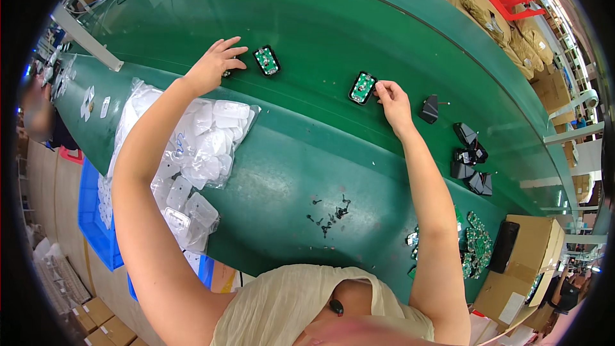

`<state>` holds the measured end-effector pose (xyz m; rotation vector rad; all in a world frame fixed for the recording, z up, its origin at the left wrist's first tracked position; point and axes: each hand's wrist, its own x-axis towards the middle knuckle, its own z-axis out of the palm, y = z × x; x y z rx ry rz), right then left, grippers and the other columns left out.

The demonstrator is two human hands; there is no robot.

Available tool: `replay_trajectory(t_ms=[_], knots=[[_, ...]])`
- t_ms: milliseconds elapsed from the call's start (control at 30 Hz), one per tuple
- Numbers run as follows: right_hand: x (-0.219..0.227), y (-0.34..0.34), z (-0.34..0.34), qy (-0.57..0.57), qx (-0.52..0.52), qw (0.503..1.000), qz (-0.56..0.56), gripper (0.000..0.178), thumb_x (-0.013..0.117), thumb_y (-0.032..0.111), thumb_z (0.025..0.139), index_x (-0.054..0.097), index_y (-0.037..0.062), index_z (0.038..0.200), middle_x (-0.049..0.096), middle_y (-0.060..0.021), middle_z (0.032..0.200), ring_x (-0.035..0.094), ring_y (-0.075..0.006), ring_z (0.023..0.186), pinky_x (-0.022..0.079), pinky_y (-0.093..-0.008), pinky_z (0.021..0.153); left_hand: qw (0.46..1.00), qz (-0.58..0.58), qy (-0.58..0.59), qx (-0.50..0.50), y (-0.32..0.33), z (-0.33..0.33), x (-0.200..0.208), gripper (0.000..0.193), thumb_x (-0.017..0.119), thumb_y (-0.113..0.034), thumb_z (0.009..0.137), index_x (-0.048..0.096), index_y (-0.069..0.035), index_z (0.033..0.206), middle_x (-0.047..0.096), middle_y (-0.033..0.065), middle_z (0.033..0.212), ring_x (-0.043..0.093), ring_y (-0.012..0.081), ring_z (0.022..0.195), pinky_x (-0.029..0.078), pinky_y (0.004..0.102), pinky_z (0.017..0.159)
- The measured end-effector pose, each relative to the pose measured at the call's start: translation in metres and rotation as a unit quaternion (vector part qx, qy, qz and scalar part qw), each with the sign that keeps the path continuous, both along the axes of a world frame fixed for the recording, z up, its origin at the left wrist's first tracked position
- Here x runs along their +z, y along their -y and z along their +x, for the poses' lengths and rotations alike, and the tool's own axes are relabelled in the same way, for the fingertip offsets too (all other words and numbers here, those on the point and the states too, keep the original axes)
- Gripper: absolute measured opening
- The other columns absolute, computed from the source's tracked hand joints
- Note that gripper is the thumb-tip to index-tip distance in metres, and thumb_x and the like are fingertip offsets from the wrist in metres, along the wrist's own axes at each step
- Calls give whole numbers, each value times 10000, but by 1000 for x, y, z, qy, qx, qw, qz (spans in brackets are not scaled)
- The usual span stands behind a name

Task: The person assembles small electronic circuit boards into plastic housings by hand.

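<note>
On the green conveyor belt, my right hand [393, 104] pinches the right edge of a black plastic housing [354, 97] with a green circuit board [364, 86] in it. My left hand [215, 65] is farther left over the belt, its fingers spread apart. Under its palm a small part of another item [227, 73] peeks out, mostly hidden. Just right of those fingers lies a second black housing [277, 70] with a green board facing up; the hand is apart from it. Small dark screws [333, 218] are scattered on the green table in front of me.
A clear bag of white plastic covers [211, 134] lies under my left arm, above blue bins [96, 218]. Several black housings [471, 160] rest on the belt at right. Loose circuit boards [477, 243] are piled beside a cardboard box [525, 263]. A metal post [86, 37] stands at left.
</note>
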<state>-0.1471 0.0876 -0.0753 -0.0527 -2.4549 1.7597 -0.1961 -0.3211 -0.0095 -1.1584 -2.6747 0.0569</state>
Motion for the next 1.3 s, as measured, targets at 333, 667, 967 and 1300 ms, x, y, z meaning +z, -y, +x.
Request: replay_trajectory(t_ms=[333, 667, 967, 1300], knots=[[-8, 5, 9, -19, -45, 999, -17, 283, 587, 252, 852, 557, 0, 978, 610, -64, 843, 570, -123, 750, 476, -261, 689, 931, 203, -225, 203, -42, 12, -15, 460, 602, -339, 791, 487, -75, 1149, 501, 142, 979, 503, 308, 895, 450, 409, 706], [44, -18, 78, -65, -23, 998, -1, 257, 551, 215, 881, 532, 27, 1055, 563, -38, 894, 543, -119, 808, 452, -256, 698, 991, -24, -91, 97, -111, 18, -38, 184, 606, -201, 764, 596, -83, 905, 459, 83, 1233, 325, 286, 1234, 244, 460, 1030], [40, -77, 77, 38, -251, 927, 275, 534, 662, 400, 747, 504, 1, 1065, 534, -165, 1031, 538, -305, 967, 459, -392, 791, 965, 242, -39, -97, -204, 81, -1, 275, 624, -53, 707, 568, -41, 976, 495, 166, 1132, 466, 349, 1047, 401, 409, 898], [51, -31, 109, -189, -66, 914, 352, 330, 663, 292, 699, 516, 13, 797, 520, -145, 882, 527, -316, 814, 446, -400, 685, 635, 564, 525, 51, -263, 174, -9, 543, 496, -298, 900, 267, -55, 1329, 439, 144, 1244, 453, 235, 1129, 426, 393, 898]])
